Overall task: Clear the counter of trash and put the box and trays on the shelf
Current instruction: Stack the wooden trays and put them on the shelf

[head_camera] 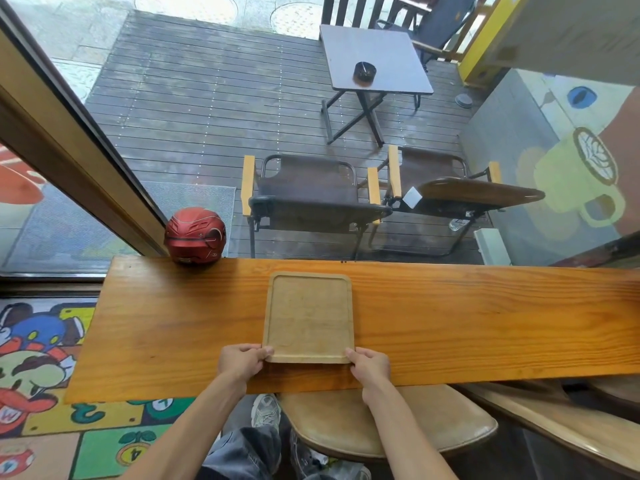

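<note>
The counter is a long orange plank running left to right under the window, its near edge just above the person's knees. Apart from a red helmet at the far edge toward the left end, the only thing on it is the tray. No trash and no box show anywhere on the visible stretch, and no shelf is in view.

The tray is a pale wooden rectangle with a shallow raised rim, lying flat at about the middle of the counter. Its long axis runs across the plank, from the near edge toward the far edge, so a short end faces the person. That near end sits a little back from the counter's near edge.

Both hands are on that near end. The left hand pinches the near left corner, thumb on top of the rim and fingers curled below; the right hand does the same at the near right corner. Each grip is closed on the tray. A shadow under the near end suggests it may be raised slightly, though I cannot be sure.

Neither hand is nearer; the hold is even. Most of the tray lies beyond the grip, so I judge a lift will want to tip the far end down unless the wrists hold it level.
</note>
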